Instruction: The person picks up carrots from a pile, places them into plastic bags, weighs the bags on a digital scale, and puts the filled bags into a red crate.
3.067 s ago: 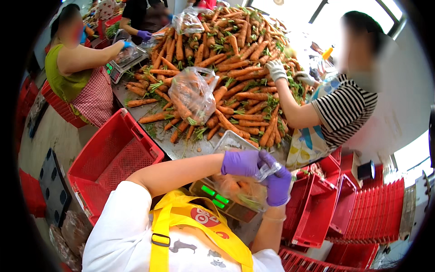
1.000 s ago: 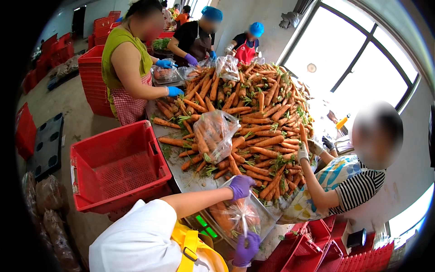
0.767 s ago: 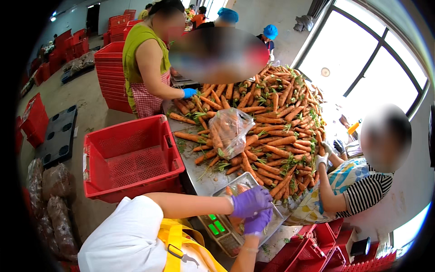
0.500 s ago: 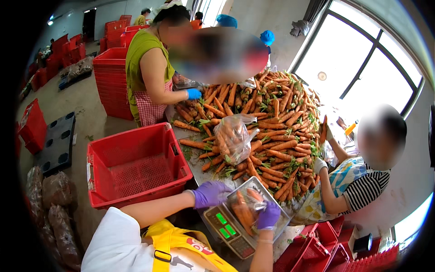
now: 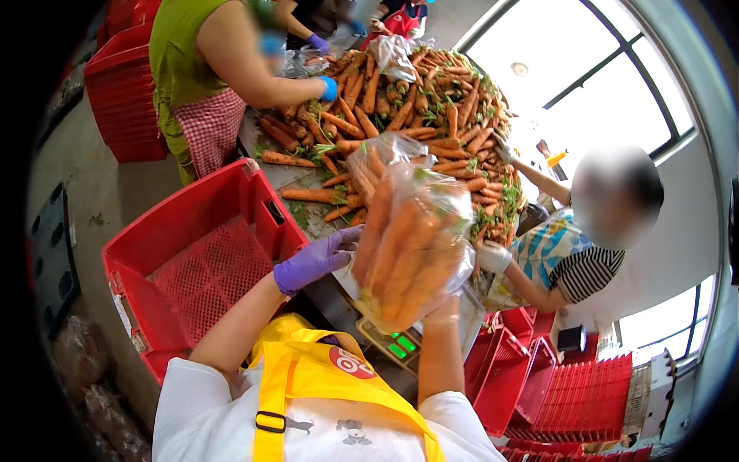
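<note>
A clear plastic bag of carrots (image 5: pixel 412 250) is raised above the digital scale (image 5: pixel 371 333), covering most of it. My right forearm (image 5: pixel 440 354) runs up behind this bag, and the bag hangs from that hand, whose fingers are hidden. Close to the bag's left side is my left hand (image 5: pixel 315 260) in a purple glove, fingers stretched out and holding nothing. Whether its fingertips touch the bag, I cannot tell. Another bagged bunch of carrots (image 5: pixel 366 171) lies behind, on the large pile of loose carrots (image 5: pixel 462 115).
A red crate (image 5: pixel 204 269) stands at the table's left edge. At left, a co-worker's blue-gloved hand (image 5: pixel 329 88) touches the pile; at right, another co-worker's white-gloved hand (image 5: pixel 493 256) is beside it. More red crates (image 5: pixel 504 377) are stacked at lower right.
The bag of carrots has come up off the scale toward me, with my right hand now behind it. My left hand has moved left from the scale's edge. The view has shifted too.
</note>
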